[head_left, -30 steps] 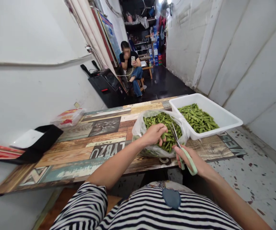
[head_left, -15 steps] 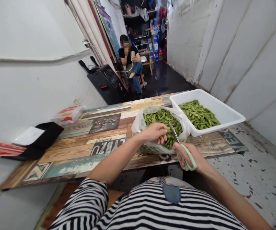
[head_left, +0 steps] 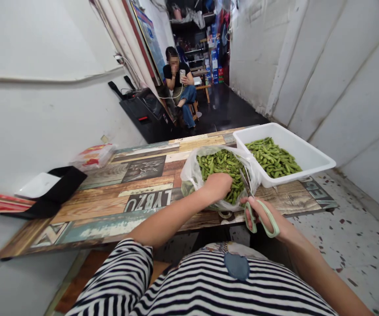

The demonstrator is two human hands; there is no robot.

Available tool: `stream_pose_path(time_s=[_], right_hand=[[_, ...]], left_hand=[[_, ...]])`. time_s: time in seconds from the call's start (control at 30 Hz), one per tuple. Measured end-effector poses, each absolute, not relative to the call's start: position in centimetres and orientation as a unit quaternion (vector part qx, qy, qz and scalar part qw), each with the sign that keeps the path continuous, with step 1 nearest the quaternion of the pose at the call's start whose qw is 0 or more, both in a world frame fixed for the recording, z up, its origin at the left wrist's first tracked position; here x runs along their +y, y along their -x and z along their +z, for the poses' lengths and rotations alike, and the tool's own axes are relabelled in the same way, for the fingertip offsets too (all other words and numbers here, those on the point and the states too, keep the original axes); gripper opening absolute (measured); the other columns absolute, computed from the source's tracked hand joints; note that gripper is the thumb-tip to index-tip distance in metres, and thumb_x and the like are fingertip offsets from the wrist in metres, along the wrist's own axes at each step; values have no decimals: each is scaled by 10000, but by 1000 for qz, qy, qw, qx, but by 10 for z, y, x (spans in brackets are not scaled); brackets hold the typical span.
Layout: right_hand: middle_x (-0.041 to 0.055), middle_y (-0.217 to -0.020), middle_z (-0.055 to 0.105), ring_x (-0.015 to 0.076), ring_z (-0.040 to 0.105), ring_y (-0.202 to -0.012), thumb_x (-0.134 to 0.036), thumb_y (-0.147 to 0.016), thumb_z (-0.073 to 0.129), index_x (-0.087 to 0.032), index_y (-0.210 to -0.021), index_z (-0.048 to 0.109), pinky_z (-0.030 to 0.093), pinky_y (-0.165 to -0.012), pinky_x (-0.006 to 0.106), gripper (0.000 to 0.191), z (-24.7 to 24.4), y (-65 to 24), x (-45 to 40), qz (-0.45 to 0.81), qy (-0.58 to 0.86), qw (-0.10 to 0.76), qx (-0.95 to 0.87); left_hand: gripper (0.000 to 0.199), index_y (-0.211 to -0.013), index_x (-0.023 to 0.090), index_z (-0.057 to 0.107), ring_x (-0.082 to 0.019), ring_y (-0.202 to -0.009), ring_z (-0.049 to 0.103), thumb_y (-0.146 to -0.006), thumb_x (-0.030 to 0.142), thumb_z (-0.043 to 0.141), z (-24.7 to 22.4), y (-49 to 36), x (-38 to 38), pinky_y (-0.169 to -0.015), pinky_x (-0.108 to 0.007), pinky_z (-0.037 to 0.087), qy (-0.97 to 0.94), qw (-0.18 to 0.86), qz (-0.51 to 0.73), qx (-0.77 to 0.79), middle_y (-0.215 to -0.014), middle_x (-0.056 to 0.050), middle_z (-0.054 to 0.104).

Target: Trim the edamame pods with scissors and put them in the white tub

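Observation:
My left hand (head_left: 219, 188) reaches down into a clear plastic bag (head_left: 193, 169) filled with green edamame pods (head_left: 220, 159). Its back faces me and hides the fingers, so what they touch or hold does not show. At the bag's right side, my right hand (head_left: 263, 214) grips a pair of scissors (head_left: 273, 223) by pale green handles. The blades are spread apart and point away from me over the pods.
Right of the bag stands a white plastic tub (head_left: 311, 153) with more edamame pods. A black holder (head_left: 58, 191) with wrapped chopsticks and a plastic-wrapped package (head_left: 94, 156) are at the table's left end. A person (head_left: 179, 83) sits beyond, holding a phone.
My left hand has dropped from beside the blades into the bag, its fingers now out of sight. The scissors have shifted slightly right and their handles and blades have spread.

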State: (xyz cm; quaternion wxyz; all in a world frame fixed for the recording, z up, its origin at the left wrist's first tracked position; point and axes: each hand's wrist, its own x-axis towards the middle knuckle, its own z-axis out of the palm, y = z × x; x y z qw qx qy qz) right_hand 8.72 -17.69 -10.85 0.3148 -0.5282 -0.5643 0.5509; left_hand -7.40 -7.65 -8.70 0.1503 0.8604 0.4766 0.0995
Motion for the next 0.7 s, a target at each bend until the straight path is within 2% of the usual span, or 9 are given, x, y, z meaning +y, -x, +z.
stream_pose_path(time_s=[0.1,0.23,0.43,0.6,0.7], right_hand=[[26,-497,565,159,542,-500,-657,-849,300,-204,-580,489,426,-528,275,560,-106,-87,-178,531,530,300,-589],[15,-510,558,147,522,-491,-636,-823,404,-206,-593,516,416,-493,258,500,-105,-87,-180,510,541,284,-605],[-33,-473,514,122,465,-432,-573,-826,465,-188,-862,604,349,-423,227,411,-104,-88,-178,490,542,270,-628],[-54,-431,459,95,437,-387,-521,-808,543,-184,-757,574,317,-386,204,342,-103,-93,-175,495,529,256,-640],[-71,-390,411,85,399,-325,-548,-793,545,-192,-674,511,294,-340,199,377,-106,-93,-174,511,547,255,-612]], left_hand=[[184,-551,159,558,-154,-596,521,-732,190,576,-82,78,-74,-571,-247,334,-864,197,119,448,-584,-41,559],[284,-562,143,531,-94,-516,442,-805,286,497,-69,90,-70,-523,-216,303,-841,343,119,402,-546,10,536],[286,-585,126,549,-72,-515,395,-785,329,531,-61,100,-69,-521,-196,290,-828,422,90,358,-523,35,491],[286,-578,126,539,-63,-503,364,-777,332,532,-59,106,-67,-504,-193,278,-831,432,66,343,-516,37,466],[280,-595,124,561,-59,-505,374,-763,347,549,-60,110,-66,-497,-189,279,-805,461,94,361,-533,34,488]])
